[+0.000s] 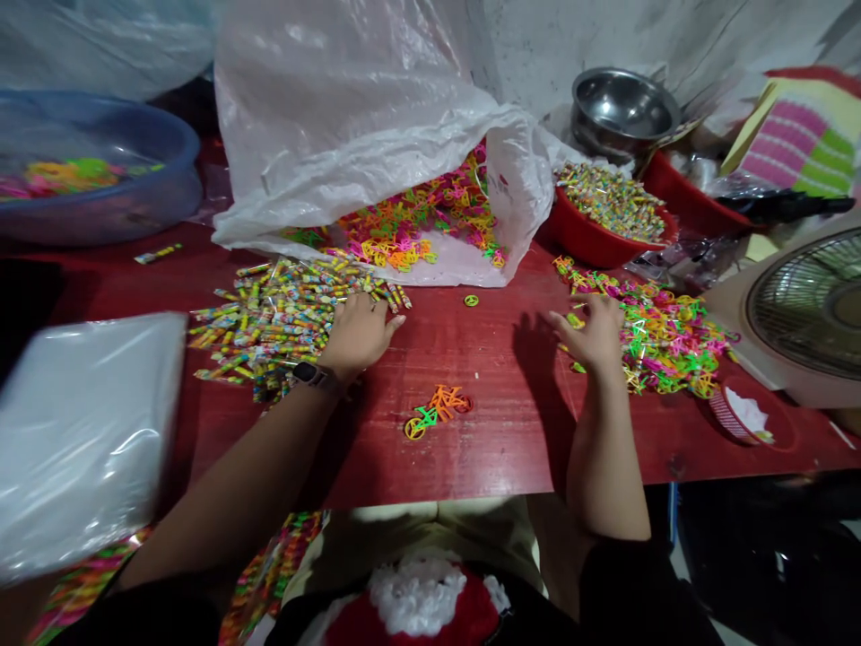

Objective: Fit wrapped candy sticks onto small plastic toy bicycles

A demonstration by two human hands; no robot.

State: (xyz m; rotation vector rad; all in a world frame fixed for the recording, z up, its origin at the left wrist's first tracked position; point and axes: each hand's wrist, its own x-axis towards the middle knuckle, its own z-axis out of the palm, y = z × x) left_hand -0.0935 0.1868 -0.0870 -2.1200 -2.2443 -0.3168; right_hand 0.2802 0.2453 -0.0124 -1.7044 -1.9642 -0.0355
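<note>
Red-painted board [471, 458] carries two loose heaps, one before each hand, which puts both within easy reach. The left hand [360, 336], a smartwatch [306, 374] on its wrist, lies palm down and open, fingers spread, its fingertips on the right edge of a heap of wrapped candy sticks [282, 323]; it holds nothing that shows. The right hand [592, 334] is open too, fingers fanned and slightly curled, empty as far as can be seen, just beside a heap of plastic bicycle charms [663, 341] in pink, green and yellow. A small cluster of the same bicycles [437, 411] sits between the forearms, on the near side. Farther back, a white plastic bag [350, 117] spills more bicycles, and a red bowl [595, 235] of candy sticks stands to its right, beside a steel bowl [622, 112]
</note>
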